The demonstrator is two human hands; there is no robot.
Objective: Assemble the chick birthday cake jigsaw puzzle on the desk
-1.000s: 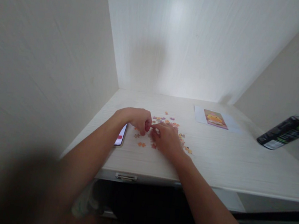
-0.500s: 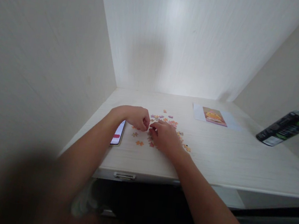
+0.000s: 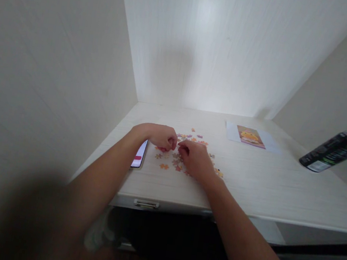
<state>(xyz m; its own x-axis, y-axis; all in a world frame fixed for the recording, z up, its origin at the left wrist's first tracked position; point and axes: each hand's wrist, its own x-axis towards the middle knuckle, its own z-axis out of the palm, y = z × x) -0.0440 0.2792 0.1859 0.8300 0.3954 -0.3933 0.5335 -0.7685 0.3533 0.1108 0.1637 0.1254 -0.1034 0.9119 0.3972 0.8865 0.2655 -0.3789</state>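
Parting slightly since one second ago: our left hand [image 3: 163,137] and right hand [image 3: 196,157] are no longer meeting at the fingertips, and are leaving a small gap over the puzzle pieces [image 3: 164,166]. We are bending the left wrist sharply, so that hand is pointing rightward, knuckles up, fingers curling under. Our left forearm [image 3: 107,168] is slanting in from lower left and covering part of a phone [image 3: 138,158] with a lit screen. Our right forearm [image 3: 235,217] is slanting in from lower right, its hand reaching left with thumb and fingers coming close together. We are holding both grips narrow; cannot tell whether either is pinching a piece. Pieces are lying loose on the desk [image 3: 266,183], between and around our hands, showing orange, pink and purple, one sitting apart at the far side.

Containers: a black-and-green can [image 3: 336,153] is sitting well to the right, appearing tilted outward; its inside is not showing, so we are leaving contents untold. White paper [image 3: 232,132] bearing a printed picture [image 3: 251,137] of a yellow figure is lying flat toward the back, left of the can. A metal handle [image 3: 146,204] is showing on the desk's front.
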